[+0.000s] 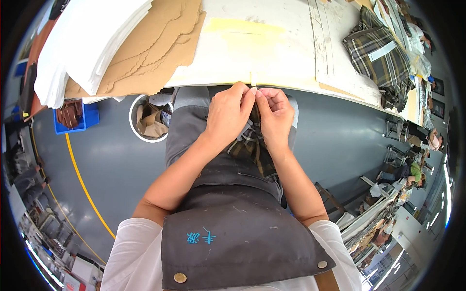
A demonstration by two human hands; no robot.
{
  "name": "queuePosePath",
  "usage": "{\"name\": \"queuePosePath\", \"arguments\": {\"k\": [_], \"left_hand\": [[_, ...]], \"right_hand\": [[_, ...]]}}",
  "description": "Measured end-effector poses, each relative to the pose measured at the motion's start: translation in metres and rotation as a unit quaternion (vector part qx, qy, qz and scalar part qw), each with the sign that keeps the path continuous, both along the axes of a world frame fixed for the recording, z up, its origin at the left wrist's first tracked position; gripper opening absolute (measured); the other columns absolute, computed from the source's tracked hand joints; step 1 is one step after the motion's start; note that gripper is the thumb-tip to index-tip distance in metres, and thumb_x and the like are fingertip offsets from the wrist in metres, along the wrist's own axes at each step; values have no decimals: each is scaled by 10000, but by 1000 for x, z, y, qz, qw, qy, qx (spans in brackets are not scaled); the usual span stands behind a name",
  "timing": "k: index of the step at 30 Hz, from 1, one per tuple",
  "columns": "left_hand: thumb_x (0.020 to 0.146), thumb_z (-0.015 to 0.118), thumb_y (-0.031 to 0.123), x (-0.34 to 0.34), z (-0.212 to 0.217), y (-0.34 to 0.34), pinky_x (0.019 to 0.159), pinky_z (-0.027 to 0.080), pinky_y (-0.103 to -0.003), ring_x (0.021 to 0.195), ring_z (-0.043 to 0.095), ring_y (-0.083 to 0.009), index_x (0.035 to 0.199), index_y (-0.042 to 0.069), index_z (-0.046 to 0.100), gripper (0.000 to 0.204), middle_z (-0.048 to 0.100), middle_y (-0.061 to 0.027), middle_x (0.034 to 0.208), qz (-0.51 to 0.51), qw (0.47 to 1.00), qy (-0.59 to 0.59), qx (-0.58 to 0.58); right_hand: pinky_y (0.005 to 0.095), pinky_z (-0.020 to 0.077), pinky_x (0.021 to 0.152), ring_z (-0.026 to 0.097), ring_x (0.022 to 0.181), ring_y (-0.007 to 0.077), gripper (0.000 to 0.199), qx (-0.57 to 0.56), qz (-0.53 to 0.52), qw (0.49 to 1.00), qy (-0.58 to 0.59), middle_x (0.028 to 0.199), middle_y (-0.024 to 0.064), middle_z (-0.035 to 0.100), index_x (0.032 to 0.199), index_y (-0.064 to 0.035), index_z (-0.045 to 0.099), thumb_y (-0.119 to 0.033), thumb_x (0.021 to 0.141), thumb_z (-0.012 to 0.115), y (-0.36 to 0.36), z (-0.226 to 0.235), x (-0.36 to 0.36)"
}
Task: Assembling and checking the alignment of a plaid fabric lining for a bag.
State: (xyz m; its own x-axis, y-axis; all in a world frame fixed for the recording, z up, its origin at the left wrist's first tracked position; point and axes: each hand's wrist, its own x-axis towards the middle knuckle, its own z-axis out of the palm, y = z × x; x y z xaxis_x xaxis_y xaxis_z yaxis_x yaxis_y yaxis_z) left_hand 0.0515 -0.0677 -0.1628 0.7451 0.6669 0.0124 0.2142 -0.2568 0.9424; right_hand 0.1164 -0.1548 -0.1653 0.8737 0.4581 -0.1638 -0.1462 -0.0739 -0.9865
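My left hand [227, 112] and my right hand [276, 116] meet at the near edge of the white table [296, 58], thumbs and index fingers pinched together. Between them hangs a dark plaid cloth [250, 149], which drapes over my lap on the grey apron [218, 169]. Both hands are closed on its upper part; the exact bit between the fingertips is small and mostly hidden. Just beyond the fingertips a short pale yellow strip [253, 77] stands at the table edge.
Stacked white sheets [97, 43] and brown paper patterns [150, 53] cover the table's left. Folded plaid garments [381, 51] lie at its right end. Below the left side stand a white bin [132, 121] with scraps and a blue crate [90, 119]. Other people sit far right.
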Motion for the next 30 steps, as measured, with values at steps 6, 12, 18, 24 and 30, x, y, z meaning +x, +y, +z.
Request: {"name": "queuePosePath", "arguments": {"k": [6, 12, 18, 24, 30], "left_hand": [[862, 540, 112, -2, -5, 4, 412, 309, -255, 432, 385, -81, 746, -16, 519, 175, 451, -55, 500, -24, 999, -18, 19], [865, 542, 135, -5, -6, 2, 442, 354, -273, 459, 436, -101, 739, -38, 511, 216, 511, -78, 538, -22, 981, -21, -194], [869, 551, 140, -7, -2, 4, 443, 362, -229, 467, 431, -63, 758, -15, 516, 194, 512, -29, 554, -44, 988, 7, -149], [875, 541, 129, -10, -1, 14, 457, 370, -199, 527, 473, -58, 834, 15, 515, 124, 528, -8, 655, -85, 914, -9, -398], [884, 531, 131, -13, -8, 14, 482, 378, -198, 560, 483, -64, 876, 20, 518, 113, 529, -11, 672, -98, 900, -32, -424]], "right_hand": [[176, 407, 567, 503, 639, 31, 53, -6, -1, 998, 59, 751, -1, 583, 838, -6, 566, -51, 836, 595, 0, 5, 0], [189, 336, 508, 417, 562, 40, 82, 78, -27, 969, 231, 705, -23, 551, 826, -50, 575, -110, 818, 631, 1, 4, 2], [189, 352, 526, 437, 574, 47, 97, 60, -34, 975, 210, 710, -21, 554, 819, -50, 581, -125, 814, 643, 2, 5, 2], [188, 357, 535, 442, 588, 48, 109, 47, -24, 972, 230, 711, -16, 554, 840, -40, 585, -135, 823, 633, -1, 5, 4], [186, 356, 539, 435, 583, 49, 116, 43, -10, 975, 219, 711, -19, 546, 848, -37, 581, -144, 831, 623, -1, 4, 3]]}}
